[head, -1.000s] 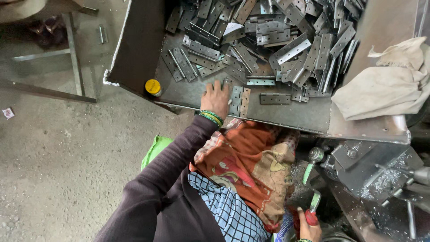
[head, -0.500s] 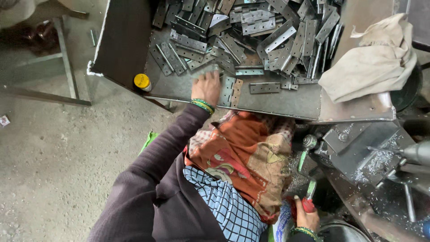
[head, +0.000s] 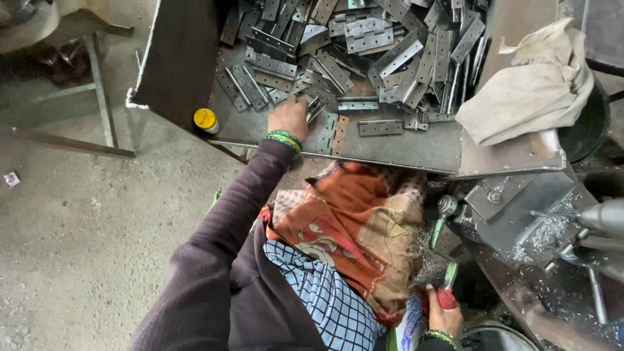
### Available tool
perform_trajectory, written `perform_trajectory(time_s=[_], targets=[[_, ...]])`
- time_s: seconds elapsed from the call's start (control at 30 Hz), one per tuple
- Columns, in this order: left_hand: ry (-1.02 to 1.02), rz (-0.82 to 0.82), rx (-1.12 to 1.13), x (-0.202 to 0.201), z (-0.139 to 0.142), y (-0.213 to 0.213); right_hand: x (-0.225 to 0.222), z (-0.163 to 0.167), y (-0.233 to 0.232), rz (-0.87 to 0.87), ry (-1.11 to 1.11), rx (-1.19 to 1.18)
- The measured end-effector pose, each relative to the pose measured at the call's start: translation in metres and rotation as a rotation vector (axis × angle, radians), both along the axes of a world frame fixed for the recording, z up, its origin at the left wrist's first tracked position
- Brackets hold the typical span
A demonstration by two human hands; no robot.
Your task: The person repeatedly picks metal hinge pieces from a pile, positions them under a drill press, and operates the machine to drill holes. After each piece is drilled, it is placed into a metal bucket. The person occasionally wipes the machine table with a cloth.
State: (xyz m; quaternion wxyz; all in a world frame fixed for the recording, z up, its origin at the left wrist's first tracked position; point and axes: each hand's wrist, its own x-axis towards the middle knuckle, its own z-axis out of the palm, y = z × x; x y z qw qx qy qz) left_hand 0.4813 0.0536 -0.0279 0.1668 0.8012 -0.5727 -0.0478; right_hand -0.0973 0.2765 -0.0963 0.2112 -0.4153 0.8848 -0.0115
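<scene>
A left hand (head: pixel 290 119) is laid, fingers curled, on grey hinges (head: pixel 364 52) heaped in a metal tray (head: pixel 416 148), while a red handle (head: pixel 446 297) is gripped by the right hand (head: pixel 444 317).

The hinges (head: pixel 364 58) are grey metal with a dull, slightly scuffed sheen, and two near the left hand (head: pixel 290 117) look rusty brown. The tray (head: pixel 403 153) under them is dark sheet metal, smooth and matt. A cream cloth (head: pixel 530 91), creased and soft, lies on its right end. The small bottle cap (head: pixel 205 118) looks like glossy yellow plastic. The right hand (head: pixel 445 317) grips a red handle (head: pixel 446 298), seemingly plastic. Bright metal shavings (head: pixel 549 234) dust the grey steel machine (head: pixel 513 208). The floor (head: pixel 71 227) is rough concrete.
</scene>
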Motion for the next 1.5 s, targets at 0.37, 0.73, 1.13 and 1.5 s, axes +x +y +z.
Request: perform_trajectory(time_s=[0.37, 0.73, 1.13, 1.5], targets=[[0.919, -0.140, -0.058, 0.012, 0.021, 0.023, 0.004, 0.007, -0.002, 0.024, -0.031, -0.036], [0.979, -0.194, 0.032, 0.006, 0.011, 0.036, 0.003, 0.000, 0.001, 0.039, -0.040, -0.055], [0.903, -0.166, 0.136, -0.012, 0.016, 0.026, 0.015, 0.016, -0.007, -0.014, -0.012, -0.022], [0.357, 0.015, 0.243, -0.042, 0.026, 0.022, 0.006, 0.008, -0.005, -0.027, -0.067, -0.093]])
